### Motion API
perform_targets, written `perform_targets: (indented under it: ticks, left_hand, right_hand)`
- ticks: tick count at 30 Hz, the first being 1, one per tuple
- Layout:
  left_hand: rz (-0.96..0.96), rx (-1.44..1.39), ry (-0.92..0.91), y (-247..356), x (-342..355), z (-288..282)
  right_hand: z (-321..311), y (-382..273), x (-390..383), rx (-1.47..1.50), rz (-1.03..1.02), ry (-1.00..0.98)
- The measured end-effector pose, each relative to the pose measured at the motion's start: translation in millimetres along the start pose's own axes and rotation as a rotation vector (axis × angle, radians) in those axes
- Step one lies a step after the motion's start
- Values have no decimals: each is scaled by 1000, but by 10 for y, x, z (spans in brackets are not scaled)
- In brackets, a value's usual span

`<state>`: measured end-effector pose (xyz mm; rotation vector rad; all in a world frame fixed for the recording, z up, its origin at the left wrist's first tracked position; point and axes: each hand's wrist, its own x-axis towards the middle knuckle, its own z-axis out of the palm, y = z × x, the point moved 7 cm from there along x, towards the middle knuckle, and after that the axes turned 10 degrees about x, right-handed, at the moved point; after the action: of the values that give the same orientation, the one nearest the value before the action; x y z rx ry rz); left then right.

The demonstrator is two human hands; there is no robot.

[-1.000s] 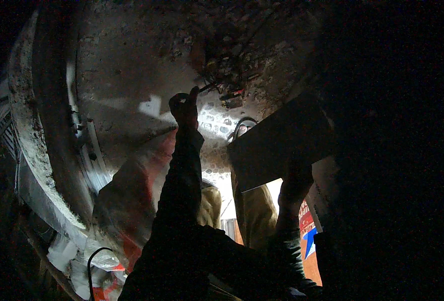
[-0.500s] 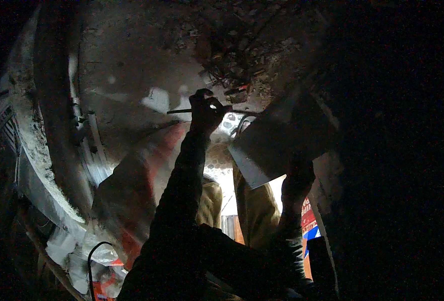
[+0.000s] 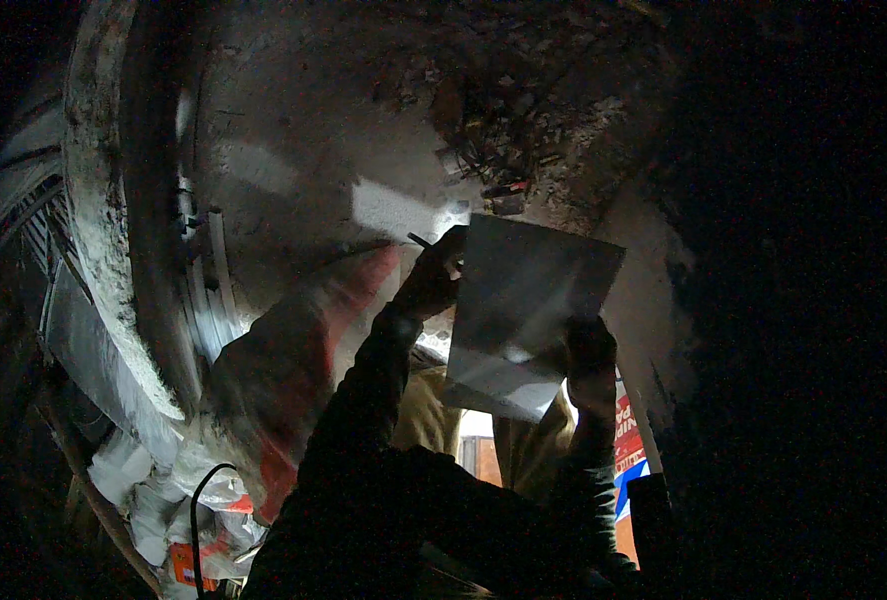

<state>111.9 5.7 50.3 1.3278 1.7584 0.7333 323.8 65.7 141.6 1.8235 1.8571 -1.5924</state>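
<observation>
A flat grey rectangular sheet [image 3: 538,300], possibly a tile, is held up before me, tilted, with bright light falling across its lower part. My right hand [image 3: 591,365] is closed on its lower right edge. At the sheet's left edge is my left hand [image 3: 433,280], closed and mostly in shadow. A thin dark stick [image 3: 419,240] pokes out from the left hand's fingers; the sheet hides its other end. Whether the left fingers also grip the sheet is too dark to make out.
Broken debris [image 3: 513,150] lies on the rough floor ahead. A large sack with a red stripe [image 3: 363,290] stands on the left, near a curved pale rim [image 3: 113,270]. Crumpled plastic bags [image 3: 173,500] lie at lower left. My tan-trousered knees [image 3: 428,410] show below; the right side is dark.
The sheet has turned more upright and moved up and left, so its face shows. My left hand has come down and right to its edge, and the stick is now largely hidden.
</observation>
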Motion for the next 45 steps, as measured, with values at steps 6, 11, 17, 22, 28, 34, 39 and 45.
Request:
perform_targets:
  ticks: [6,11,17,22,28,34,39,45]
  left_hand:
    - [-81,-136,-42,73,-72,135]
    - [-207,-367,-77,3,60,342]
    - [-553,-966,-91,-285,106,516]
    - [-786,-1346,-155,-348,139,703]
    - [-411,-1091,202,-1117,792,493]
    - [-472,247,313,-1711,1821,105]
    - [-505,580,238,-1558,2234,450]
    - [-190,548,401,-1320,2201,291]
  right_hand:
    - [-26,-166,40,-7,-75,-62]
    - [12,54,40,-67,302,-75]
    - [116,114,94,-108,134,-64]
    - [182,329,152,-223,126,-44]
    - [-245,211,23,144,11,266]
    - [-213,159,-25,-417,-292,271]
    - [-493,-45,46,-73,-42,337]
    - [-554,150,21,-240,-11,340]
